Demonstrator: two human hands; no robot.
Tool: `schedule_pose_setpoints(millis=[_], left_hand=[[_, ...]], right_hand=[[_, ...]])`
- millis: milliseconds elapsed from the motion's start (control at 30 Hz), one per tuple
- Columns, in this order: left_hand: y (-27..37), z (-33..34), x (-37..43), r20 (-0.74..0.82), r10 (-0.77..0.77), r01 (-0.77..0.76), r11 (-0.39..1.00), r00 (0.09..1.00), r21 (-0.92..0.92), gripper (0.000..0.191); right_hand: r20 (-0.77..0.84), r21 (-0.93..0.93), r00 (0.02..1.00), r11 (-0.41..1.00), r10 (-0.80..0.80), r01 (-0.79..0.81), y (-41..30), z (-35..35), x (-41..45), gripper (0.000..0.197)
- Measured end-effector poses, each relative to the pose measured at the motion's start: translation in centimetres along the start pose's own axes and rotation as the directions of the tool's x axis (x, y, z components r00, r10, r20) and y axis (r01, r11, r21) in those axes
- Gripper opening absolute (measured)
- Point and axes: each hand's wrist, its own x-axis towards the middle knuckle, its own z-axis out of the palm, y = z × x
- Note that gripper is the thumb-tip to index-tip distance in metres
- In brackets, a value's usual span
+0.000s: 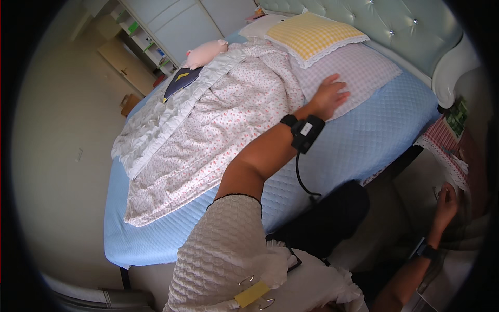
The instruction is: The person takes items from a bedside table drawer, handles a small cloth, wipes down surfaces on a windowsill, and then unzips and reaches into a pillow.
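My left hand (330, 97) is stretched out over a pale checked pillow (360, 66), its fingers apart and nothing in them. Whether the fingertips touch the fabric cannot be told. A yellow gingham pillow (315, 35) with a lace edge lies partly on top of the pale one. Beside my left forearm spreads a rumpled quilt (241, 105) with small pink flowers, its pale underside folded over along the far side. Low at the right, my right hand (447, 201) has curled fingers near a red gingham cloth (442, 136) with a lace trim. Its grip is unclear.
A blue quilted sheet (351, 144) covers the bed below a tufted headboard (405, 19). On the far side are a pink plush pig (206, 54) and a dark blue cloth (181, 82). A black cable (299, 175) hangs from the device (308, 134) on my left wrist.
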Motion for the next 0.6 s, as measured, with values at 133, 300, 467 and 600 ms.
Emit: schedule_pose_setpoints(millis=[133,300,467,600], left_hand=[[2.0,-8.4,5.9,-0.434,0.042,-0.062,0.998,0.900,-0.032,0.041],[3.5,-14.3,10.1,-0.580,0.143,-0.153,0.988,0.802,0.031,0.051],[5.3,-12.4,16.1,-0.580,0.130,-0.161,0.987,0.804,-0.001,0.053],[5.0,-9.6,18.3,-0.419,0.024,-0.063,0.995,0.908,-0.080,0.040]], right_hand=[[0.069,-0.077,0.996,0.996,-0.049,0.055,-2.5,1.5,-1.5,0.023],[0.039,-0.114,0.997,0.991,-0.065,0.069,-4.4,3.3,-2.0,0.020],[0.041,-0.167,0.985,0.971,-0.166,0.170,-5.7,3.1,-1.5,0.014],[0.028,-0.211,0.981,0.958,-0.194,0.196,-5.6,3.1,-1.1,0.013]])
